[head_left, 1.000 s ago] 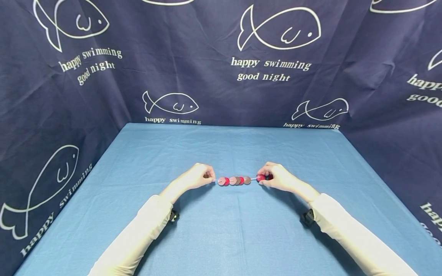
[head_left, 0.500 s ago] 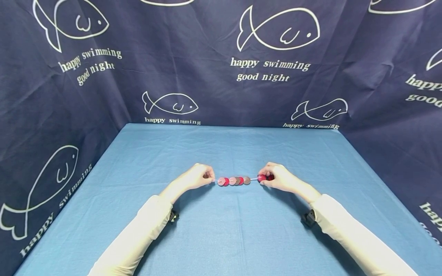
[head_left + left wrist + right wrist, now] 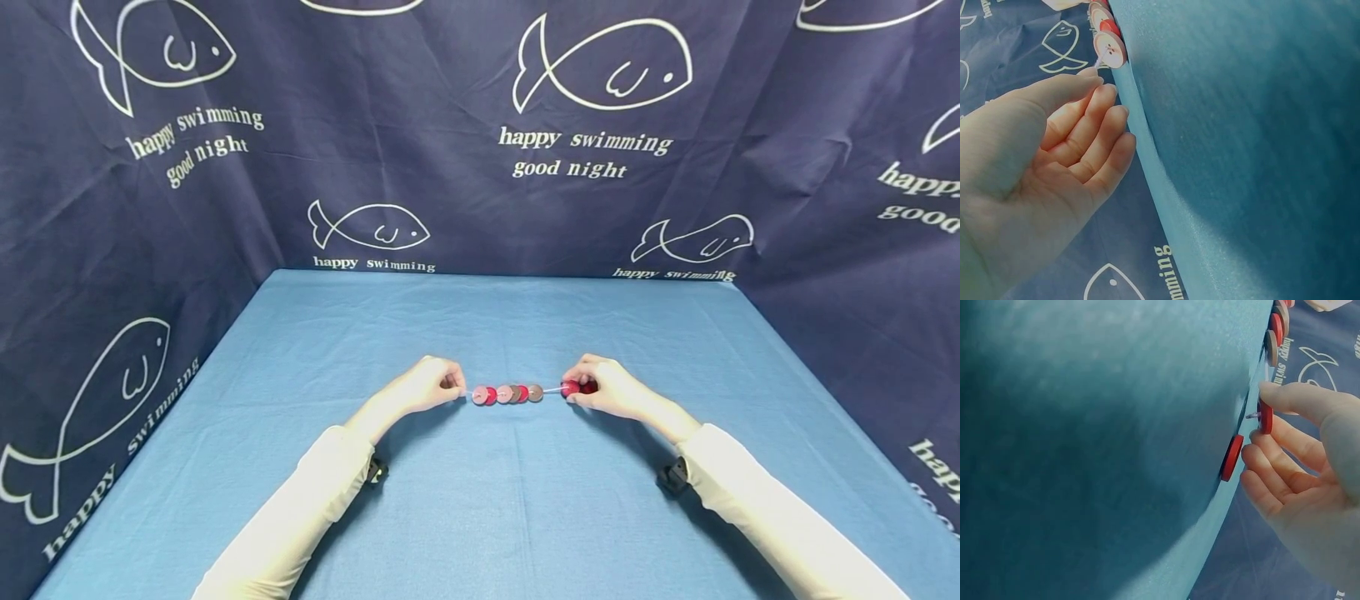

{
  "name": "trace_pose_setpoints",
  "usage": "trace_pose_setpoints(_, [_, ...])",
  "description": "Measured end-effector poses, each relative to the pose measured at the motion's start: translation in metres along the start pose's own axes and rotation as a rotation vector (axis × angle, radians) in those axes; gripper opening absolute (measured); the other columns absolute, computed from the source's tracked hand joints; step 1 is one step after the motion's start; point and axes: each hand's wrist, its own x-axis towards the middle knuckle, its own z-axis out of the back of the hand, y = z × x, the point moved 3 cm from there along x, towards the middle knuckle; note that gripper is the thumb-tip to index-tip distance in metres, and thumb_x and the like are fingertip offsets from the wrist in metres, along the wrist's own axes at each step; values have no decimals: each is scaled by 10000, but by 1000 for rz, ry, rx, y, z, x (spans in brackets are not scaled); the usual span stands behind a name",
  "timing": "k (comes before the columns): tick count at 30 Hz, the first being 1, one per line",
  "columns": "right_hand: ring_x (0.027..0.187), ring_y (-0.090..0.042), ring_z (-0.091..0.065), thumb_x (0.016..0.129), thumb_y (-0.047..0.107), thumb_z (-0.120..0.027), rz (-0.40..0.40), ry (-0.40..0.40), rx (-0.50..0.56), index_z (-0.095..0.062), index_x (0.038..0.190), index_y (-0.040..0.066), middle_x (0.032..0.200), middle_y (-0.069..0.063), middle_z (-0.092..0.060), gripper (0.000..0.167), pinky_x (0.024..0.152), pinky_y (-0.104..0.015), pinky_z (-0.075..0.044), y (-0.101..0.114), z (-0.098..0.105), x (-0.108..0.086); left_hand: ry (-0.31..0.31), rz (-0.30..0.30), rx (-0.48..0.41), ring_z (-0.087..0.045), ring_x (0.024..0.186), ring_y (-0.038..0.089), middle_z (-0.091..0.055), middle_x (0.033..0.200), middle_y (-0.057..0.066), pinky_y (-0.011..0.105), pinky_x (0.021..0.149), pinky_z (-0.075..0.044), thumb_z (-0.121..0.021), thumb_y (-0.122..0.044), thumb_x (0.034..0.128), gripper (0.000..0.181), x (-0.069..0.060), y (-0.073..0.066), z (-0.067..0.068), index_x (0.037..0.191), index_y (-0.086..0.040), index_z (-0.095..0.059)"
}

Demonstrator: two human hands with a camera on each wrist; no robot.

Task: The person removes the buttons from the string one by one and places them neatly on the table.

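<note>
A row of overlapping pink, red and brown buttons is threaded on a pale string between the hands. My left hand pinches the string's left end between thumb and fingertip; in the left wrist view the string runs from that hand to a pink button. At the row's right, my right hand pinches a red button. The right wrist view shows this red button on the string at the thumb of the hand, and another red button lying on the cloth beside the fingers.
A blue cloth covers the table. Dark blue fabric with white fish drawings and lettering stands behind and at both sides. Small black devices are strapped at the wrists.
My right hand has shifted slightly to the right with the red button, widening its gap from the row. My left hand has stayed almost still, holding the string.
</note>
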Motion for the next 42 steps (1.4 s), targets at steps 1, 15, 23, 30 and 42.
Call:
trace_pose_setpoints(1, [709, -164, -527, 741, 75, -761, 0, 2, 0, -698, 938, 22, 778, -34, -570, 214, 631, -200, -410, 0, 0, 0, 1, -2, 0, -522, 599, 7, -644, 677, -30, 169, 594, -447, -664, -106, 845, 62, 0, 0, 0, 784, -93, -659])
trace_pose_setpoints(15, [715, -192, -534, 737, 63, -750, 11, -15, -6, -698, 935, 11, 775, -57, -574, 211, 644, -273, -441, 1, 4, -1, -9, -5, 11, -519, 602, 9, -643, 675, -30, 168, 601, -442, -668, -108, 843, 76, -1, 3, 0, 769, -97, -655])
trace_pose_setpoints(23, [715, -193, -535, 737, 70, -754, 13, -13, -10, -699, 940, 7, 777, -60, -578, 220, 643, -260, -432, 0, 5, -3, -5, 1, 0, -513, 602, 11, -641, 673, -26, 167, 592, -436, -671, -102, 840, 72, -1, 2, 0, 771, -91, -658])
trace_pose_setpoints(30, [721, -192, -535, 740, 66, -754, 3, -14, -5, -698, 945, 7, 781, -58, -576, 220, 651, -263, -434, -2, 5, -5, -1, -1, 4, -528, 610, 10, -649, 685, -22, 164, 599, -444, -668, -106, 845, 71, -1, 2, 0, 776, -92, -659])
trace_pose_setpoints(42, [729, -171, -545, 744, 70, -755, -6, -25, -7, -699, 945, 14, 798, -40, -590, 216, 661, -284, -451, -2, 8, -8, 0, -5, 19, -518, 607, 5, -643, 676, -30, 163, 604, -434, -669, -108, 843, 77, 0, 2, 0, 769, -95, -653])
